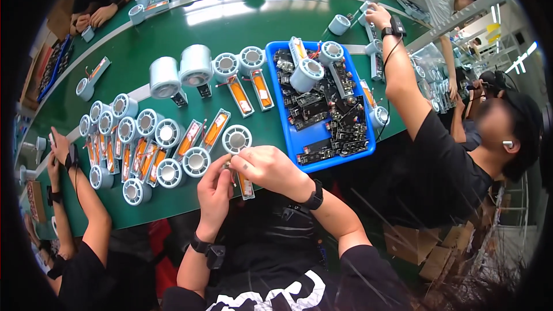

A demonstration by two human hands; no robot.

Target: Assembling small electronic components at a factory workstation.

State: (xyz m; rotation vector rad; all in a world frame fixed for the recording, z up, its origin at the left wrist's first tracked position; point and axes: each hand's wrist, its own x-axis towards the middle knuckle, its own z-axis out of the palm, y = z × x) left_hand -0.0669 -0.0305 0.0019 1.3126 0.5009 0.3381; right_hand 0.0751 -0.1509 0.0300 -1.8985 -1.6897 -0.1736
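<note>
Two hands (265, 167) meet over a pale-blue unit (237, 137), white shirt lettering (317, 283) below.

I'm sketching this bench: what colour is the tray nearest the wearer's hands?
The tray is bright blue; the head view shows it.

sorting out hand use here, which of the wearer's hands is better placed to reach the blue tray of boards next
Probably the right hand: it is nearer the blue tray, while the left hand sits farther to the left. Both work close together on something mostly hidden, so the right may need freeing.
</note>
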